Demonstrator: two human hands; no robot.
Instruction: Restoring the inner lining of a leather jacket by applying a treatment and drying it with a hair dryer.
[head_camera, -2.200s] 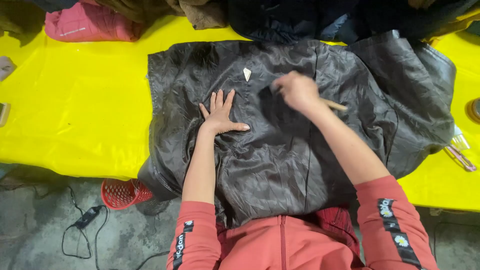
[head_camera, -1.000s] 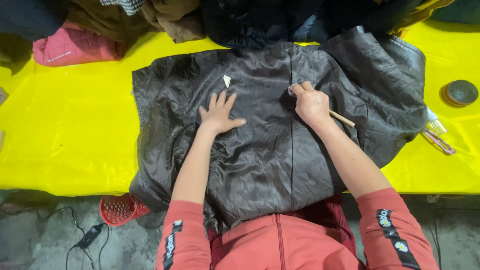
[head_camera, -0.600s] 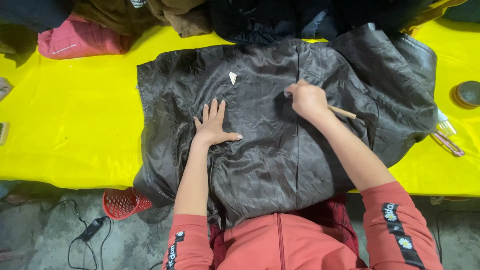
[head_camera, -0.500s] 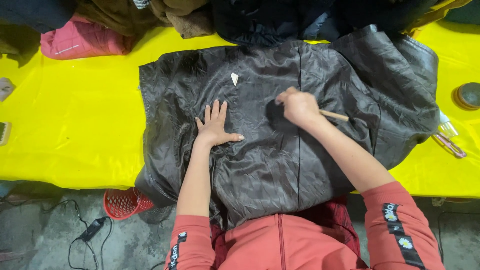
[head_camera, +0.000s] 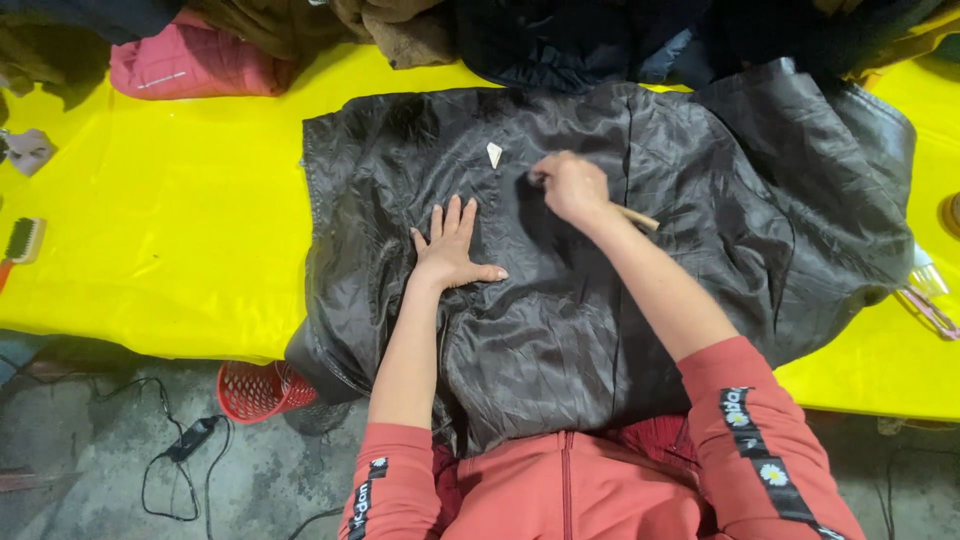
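A dark, shiny jacket lining (head_camera: 560, 310) lies spread flat over a yellow table (head_camera: 170, 240). My left hand (head_camera: 452, 248) presses palm-down on the fabric with its fingers spread. My right hand (head_camera: 570, 185) is closed around a thin wooden-handled tool (head_camera: 638, 217), its working end hidden under my fingers and resting on the fabric. A small pale triangular chalk piece (head_camera: 494, 154) lies on the lining just left of my right hand.
Piled garments, pink (head_camera: 190, 65), brown and dark, line the table's far edge. A brush (head_camera: 22, 240) sits at the left edge, small tools (head_camera: 925, 295) at the right edge. A red mesh basket (head_camera: 262, 390) and cables (head_camera: 180, 445) are on the floor.
My right hand has moved leftward across the lining with the tool, toward the chalk piece. My left hand has stayed pressed flat in place.
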